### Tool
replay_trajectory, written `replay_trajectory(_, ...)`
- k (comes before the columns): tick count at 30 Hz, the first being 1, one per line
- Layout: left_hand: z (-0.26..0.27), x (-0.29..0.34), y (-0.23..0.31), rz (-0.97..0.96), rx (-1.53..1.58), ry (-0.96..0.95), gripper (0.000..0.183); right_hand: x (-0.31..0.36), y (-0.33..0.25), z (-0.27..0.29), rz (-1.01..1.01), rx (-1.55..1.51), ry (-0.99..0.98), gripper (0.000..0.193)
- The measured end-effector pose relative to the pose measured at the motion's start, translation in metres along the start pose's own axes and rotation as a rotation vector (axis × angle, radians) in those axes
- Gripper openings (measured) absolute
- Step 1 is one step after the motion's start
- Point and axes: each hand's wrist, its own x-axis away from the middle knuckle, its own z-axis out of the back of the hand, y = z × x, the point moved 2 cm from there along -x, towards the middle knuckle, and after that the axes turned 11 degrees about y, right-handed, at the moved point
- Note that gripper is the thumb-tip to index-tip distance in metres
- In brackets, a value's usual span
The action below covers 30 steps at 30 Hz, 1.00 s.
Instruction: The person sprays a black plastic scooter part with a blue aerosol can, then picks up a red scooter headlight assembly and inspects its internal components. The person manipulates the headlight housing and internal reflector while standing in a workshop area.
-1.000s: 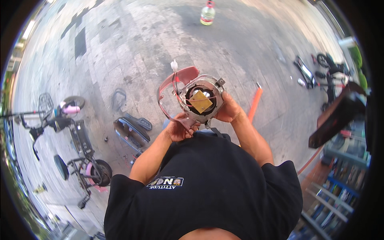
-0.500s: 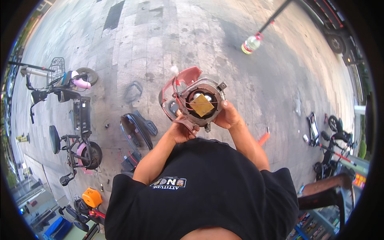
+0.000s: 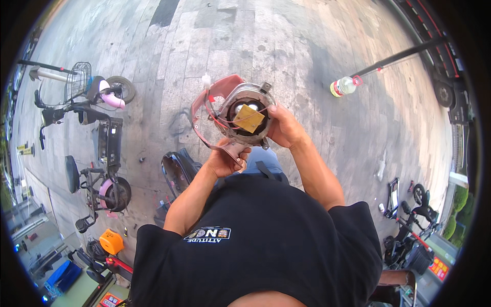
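Pavement (image 3: 286, 41) — shell (image 3: 223, 87) partly behind housing (image 3: 250, 91)

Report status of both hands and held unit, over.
Left hand grips red frame. Right hand grips round metal unit. Red wire crosses unit's yellow plate.

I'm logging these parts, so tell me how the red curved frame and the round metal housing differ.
The red curved frame is dull red; the round metal housing is mostly grey. The frame is a thin, open curve, while the housing is bulkier and rounded, with a square yellow plate across its middle. The left hand grips the frame; the right hand grips the housing. Both are held up.
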Motion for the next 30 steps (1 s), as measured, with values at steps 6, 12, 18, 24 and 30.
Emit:
replay_trajectory(6, -0.010, -0.008, 0.049, -0.101, 0.086, -0.058, 0.079, -0.080, -0.030, -0.027, -0.013, 0.168, -0.085, 0.057)
replay_trajectory(12, -0.030, -0.021, 0.100, -0.175, 0.146, -0.183, 0.078, -0.175, -0.088, -0.043, 0.130, 0.574, -0.159, 0.044)
replay_trajectory(18, -0.073, -0.041, 0.144, -0.299, 0.226, -0.293, 0.084, -0.252, -0.137, -0.076, 0.104, 0.657, -0.420, 0.042)
replay_trajectory(24, -0.068, -0.059, 0.163, -0.581, 0.246, -0.178, 0.065, -0.318, -0.134, -0.103, -0.101, 0.779, -0.755, 0.044)
replay_trajectory(30, -0.061, -0.057, 0.169, -0.550, 0.293, -0.182, 0.068, -0.355, -0.121, -0.130, -0.226, 0.781, -0.901, 0.050)
